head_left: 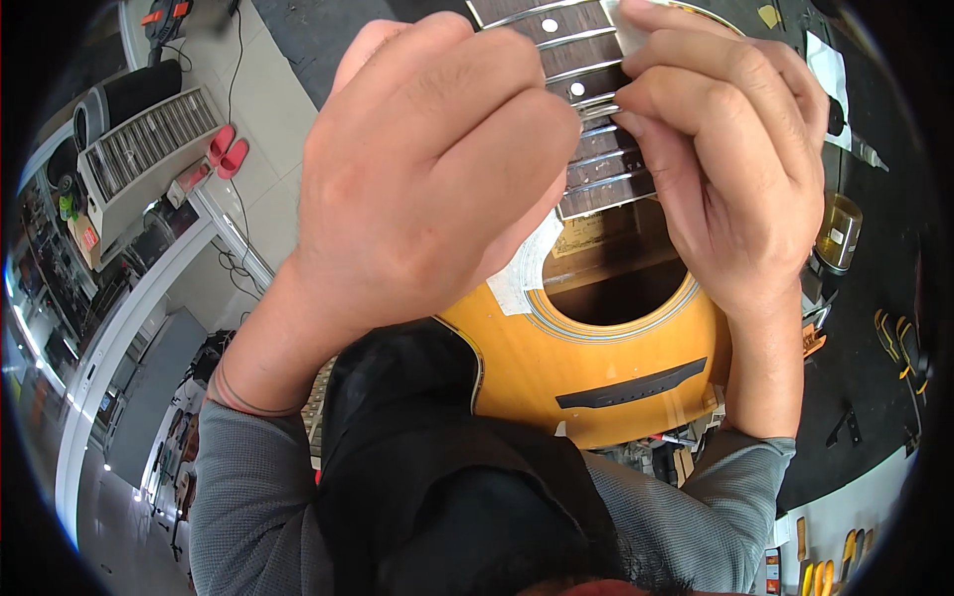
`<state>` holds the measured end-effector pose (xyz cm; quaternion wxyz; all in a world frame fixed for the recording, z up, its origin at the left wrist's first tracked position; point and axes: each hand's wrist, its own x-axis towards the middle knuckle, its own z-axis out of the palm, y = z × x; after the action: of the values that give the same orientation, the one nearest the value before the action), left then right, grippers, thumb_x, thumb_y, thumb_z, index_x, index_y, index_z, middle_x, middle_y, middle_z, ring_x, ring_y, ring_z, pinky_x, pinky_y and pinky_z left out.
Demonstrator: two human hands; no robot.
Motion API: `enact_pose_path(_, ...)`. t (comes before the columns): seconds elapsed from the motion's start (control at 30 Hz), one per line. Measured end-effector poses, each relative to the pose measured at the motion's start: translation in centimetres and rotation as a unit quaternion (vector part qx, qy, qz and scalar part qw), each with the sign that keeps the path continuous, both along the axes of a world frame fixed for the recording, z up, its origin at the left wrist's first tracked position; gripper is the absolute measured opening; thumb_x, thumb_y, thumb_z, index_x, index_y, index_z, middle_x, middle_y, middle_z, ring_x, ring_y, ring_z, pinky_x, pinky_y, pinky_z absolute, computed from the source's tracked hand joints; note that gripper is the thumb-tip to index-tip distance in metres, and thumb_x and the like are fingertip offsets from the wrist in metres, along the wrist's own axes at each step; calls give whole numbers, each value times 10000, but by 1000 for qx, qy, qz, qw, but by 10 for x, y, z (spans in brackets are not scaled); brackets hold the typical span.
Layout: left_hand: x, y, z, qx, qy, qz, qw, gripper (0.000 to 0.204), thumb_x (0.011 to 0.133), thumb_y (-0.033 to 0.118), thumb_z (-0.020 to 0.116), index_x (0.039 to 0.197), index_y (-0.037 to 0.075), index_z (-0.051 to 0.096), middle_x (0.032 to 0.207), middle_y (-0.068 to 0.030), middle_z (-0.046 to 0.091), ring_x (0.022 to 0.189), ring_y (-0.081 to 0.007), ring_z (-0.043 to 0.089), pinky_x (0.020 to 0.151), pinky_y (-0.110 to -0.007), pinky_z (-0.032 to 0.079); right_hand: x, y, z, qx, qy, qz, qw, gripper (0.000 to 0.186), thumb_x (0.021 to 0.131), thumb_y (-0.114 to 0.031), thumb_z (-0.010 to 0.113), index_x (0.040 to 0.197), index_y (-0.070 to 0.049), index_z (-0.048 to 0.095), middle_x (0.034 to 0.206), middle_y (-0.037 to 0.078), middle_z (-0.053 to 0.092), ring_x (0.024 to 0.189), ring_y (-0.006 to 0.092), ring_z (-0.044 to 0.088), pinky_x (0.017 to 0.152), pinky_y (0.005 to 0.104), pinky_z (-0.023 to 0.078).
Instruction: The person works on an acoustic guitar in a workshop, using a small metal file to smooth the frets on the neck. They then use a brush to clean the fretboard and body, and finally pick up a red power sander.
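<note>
Visibly, the fretboard lies between left grip and right grip.

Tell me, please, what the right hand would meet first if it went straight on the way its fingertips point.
The right hand would probably meet the left hand, across the fretboard, though depth is unclear.

Bright, fairly even light covers the middle of the view, glinting along the silvery metal frets and putting a soft sheen on the glossy amber-orange wooden guitar body. The round sound hole falls into deep shadow — its lower part nearly black. The left hand's bare fingers look slightly soft. Toward the rim, fisheye distortion bows the long white frame; small background items blur, and black vignetting swallows the corners.
</note>
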<state>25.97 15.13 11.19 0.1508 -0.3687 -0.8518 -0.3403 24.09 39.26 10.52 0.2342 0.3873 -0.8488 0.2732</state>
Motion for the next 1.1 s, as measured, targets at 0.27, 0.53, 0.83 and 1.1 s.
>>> enact_pose_path(0.27, 1, -3, 2, 1, -32, -11, 999, 252, 734, -76, 857, 935, 28, 747, 854, -79, 682, 731, -252, 645, 662, -369, 466, -1, -13, 5, -43, -24, 27, 998, 170, 748, -46, 835, 898, -53, 755, 966, 88, 763, 973, 267, 802, 867, 382, 542)
enact_pose_path(0.53, 3, -3, 1, 15, -31, -15, 999, 257, 734, -76, 856, 945, 31, 755, 850, -81, 689, 732, -251, 650, 660, -371, 474, 4, -8, -10, -84, -101, 27, 991, 180, 767, -12, 843, 916, -49, 749, 1031, 93, 749, 1035, 279, 782, 946, 410, 565)
enact_pose_path(0.83, 4, -2, -3, 9, -23, 2, 1000, 249, 741, -79, 853, 947, 26, 760, 851, -81, 686, 724, -258, 646, 649, -374, 459, 9, -10, 26, 6, -183, 2, 983, 208, 798, 99, 822, 962, 7, 732, 1068, 139, 730, 1158, 355, 782, 887, 376, 616)
enact_pose_path(1.1, -2, -3, 3, 2, -29, -12, 1000, 235, 754, -61, 858, 952, 23, 761, 842, -82, 682, 719, -262, 643, 650, -377, 464, 5, -9, 26, 14, -145, 8, 989, 232, 771, 95, 828, 961, 5, 732, 1075, 132, 738, 1151, 337, 783, 877, 374, 612)
